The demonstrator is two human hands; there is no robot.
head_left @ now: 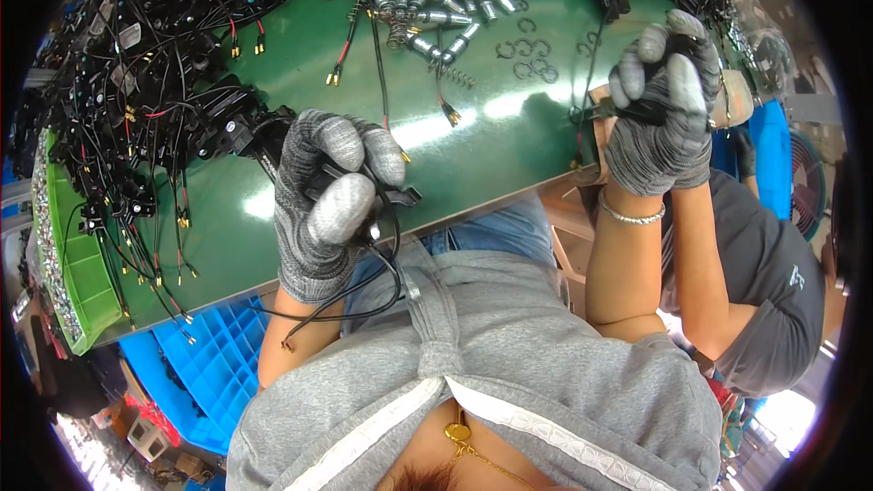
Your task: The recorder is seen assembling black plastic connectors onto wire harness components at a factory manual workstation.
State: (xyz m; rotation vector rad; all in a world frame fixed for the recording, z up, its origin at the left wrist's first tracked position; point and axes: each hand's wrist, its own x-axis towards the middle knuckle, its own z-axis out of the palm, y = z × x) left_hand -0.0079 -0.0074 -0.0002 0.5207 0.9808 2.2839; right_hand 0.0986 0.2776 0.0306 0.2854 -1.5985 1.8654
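Observation:
My left hand [323, 200], in a grey knitted glove, is closed around a black part [402, 196] whose end sticks out past the fingers. A black cable [397, 277] loops down from this hand to bare-looking ends near my forearm. My right hand [644, 141], gloved alike, is curled with bent fingers over the table's right end. A dark, slim piece [596, 111] juts out at its left side; the fingers hide most of it, so its kind is unclear. Another person's forearm [700, 255] rises just beside my right wrist, and the gloved fingers overlap there.
Black assemblies with wires [155, 118] heap up at the left of the green table [309, 64]. Silver cylinders [446, 18], springs [455, 75] and C-shaped rings [536, 68] lie at the back. A green tray [77, 282] and blue crate [214, 355] stand left. A person [755, 282] is at right.

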